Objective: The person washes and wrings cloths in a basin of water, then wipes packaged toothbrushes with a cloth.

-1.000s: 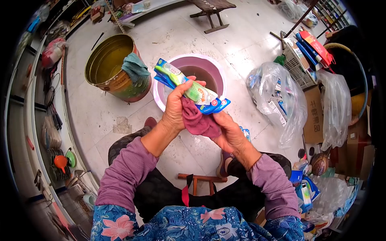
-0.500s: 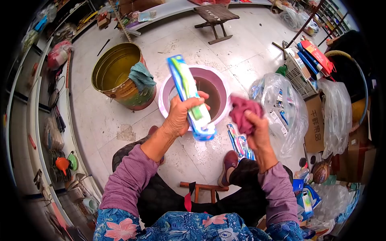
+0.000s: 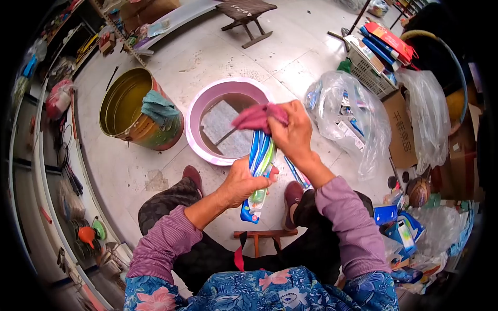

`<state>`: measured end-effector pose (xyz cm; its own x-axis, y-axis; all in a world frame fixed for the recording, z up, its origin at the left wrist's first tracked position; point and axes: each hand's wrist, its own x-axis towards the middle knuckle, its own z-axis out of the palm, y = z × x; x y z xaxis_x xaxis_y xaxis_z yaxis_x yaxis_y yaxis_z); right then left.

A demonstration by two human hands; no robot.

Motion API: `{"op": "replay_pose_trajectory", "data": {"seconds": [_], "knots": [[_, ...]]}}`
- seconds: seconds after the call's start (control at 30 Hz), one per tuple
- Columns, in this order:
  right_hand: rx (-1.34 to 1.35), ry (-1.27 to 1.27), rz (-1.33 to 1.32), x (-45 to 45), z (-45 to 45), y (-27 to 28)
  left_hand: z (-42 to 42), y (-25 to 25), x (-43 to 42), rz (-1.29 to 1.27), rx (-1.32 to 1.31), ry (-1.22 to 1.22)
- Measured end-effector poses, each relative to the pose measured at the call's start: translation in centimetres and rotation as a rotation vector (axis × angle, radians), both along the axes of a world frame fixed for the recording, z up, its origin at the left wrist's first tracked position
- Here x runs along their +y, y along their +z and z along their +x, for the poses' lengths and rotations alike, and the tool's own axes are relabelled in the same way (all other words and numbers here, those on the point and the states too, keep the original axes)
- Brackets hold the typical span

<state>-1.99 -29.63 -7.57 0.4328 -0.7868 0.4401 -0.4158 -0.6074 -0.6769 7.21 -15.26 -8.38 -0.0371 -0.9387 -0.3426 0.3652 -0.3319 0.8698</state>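
Observation:
My left hand [image 3: 241, 182] is closed around a toothbrush package [image 3: 260, 155] in blue, green and white, held tilted above the floor in front of me. A dark pink cloth [image 3: 254, 118] is bunched in my right hand [image 3: 294, 136]. The cloth covers the upper end of the package. Just beyond my hands stands a pink basin [image 3: 194, 127] of murky water, with a pale reflection on its surface. Similar packages [image 3: 299, 172] lie on the floor beside my right shoe, partly hidden by my right arm.
A rusty metal bucket [image 3: 168, 129] with a teal cloth [image 3: 158, 105] over its rim stands left of the basin. To the right are a clear plastic bag [image 3: 358, 122] of packages and a cardboard box [image 3: 400, 129]. A folding stool [image 3: 246, 13] stands farther off; shelving lines the left.
My right hand has brought the cloth leftward onto the package's upper end. The package has come lower and nearer to me. The whole view has shifted slightly.

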Motion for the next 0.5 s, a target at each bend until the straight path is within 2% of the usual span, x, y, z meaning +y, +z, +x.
{"op": "replay_pose_trajectory", "data": {"seconds": [0.07, 0.17, 0.2, 0.27, 0.33, 0.4, 0.5], "knots": [[-0.256, 0.004, -0.060, -1.3, 0.9, -0.8, 0.0, 0.9, -0.4, -0.014, 0.128, 0.099], [-0.079, 0.237, -0.195, 2.7, 0.3, 0.8, 1.5, 0.3, -1.0, -0.064, 0.063, 0.139], [-0.037, 0.343, -0.144, 4.8, -0.2, 1.9, 2.0, -0.4, -1.3, -0.127, -0.009, 0.163], [0.011, 0.359, -0.085, 5.9, -0.7, 1.9, 1.7, -0.8, -1.5, -0.220, -0.116, 0.205], [0.000, 0.309, -0.134, 4.5, -0.7, 1.7, 1.0, 0.1, -0.8, 0.017, -0.113, 0.004], [-0.078, 0.171, -0.338, 1.3, 0.0, 1.1, 0.6, 0.5, -0.6, -0.003, -0.037, -0.027], [-0.083, 0.013, -0.249, -1.4, 0.2, 0.0, 0.1, 2.1, 0.1, -0.014, -0.020, 0.030]]}}
